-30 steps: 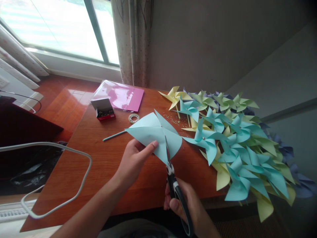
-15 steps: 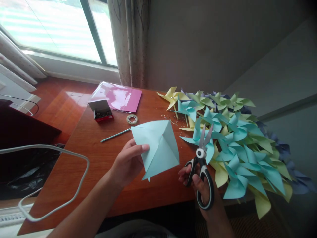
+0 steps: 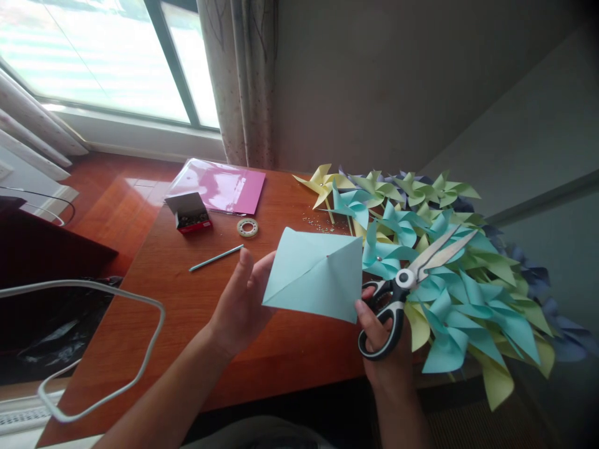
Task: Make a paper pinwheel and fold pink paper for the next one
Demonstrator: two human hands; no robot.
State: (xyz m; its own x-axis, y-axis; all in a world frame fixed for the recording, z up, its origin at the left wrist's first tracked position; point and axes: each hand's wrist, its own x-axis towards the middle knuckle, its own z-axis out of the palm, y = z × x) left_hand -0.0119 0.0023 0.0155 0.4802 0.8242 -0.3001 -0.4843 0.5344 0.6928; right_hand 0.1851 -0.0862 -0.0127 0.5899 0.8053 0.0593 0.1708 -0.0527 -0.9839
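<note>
Two hands | left hand (image 3: 238, 305) pinching paper square (image 3: 318, 277) at its left edge | right hand (image 3: 381, 340) gripping scissors (image 3: 412, 280), blades parted, touching square's right corner.

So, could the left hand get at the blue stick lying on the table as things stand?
Probably not at once: the left hand holds the light blue paper square. The blue stick lies apart on the bare table, with nothing between them, so only the paper occupies the hand.

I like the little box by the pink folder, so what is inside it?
The open box holds a heap of small dark and shiny bits, too small to tell what they are. Its raised lid hides the back part.
</note>
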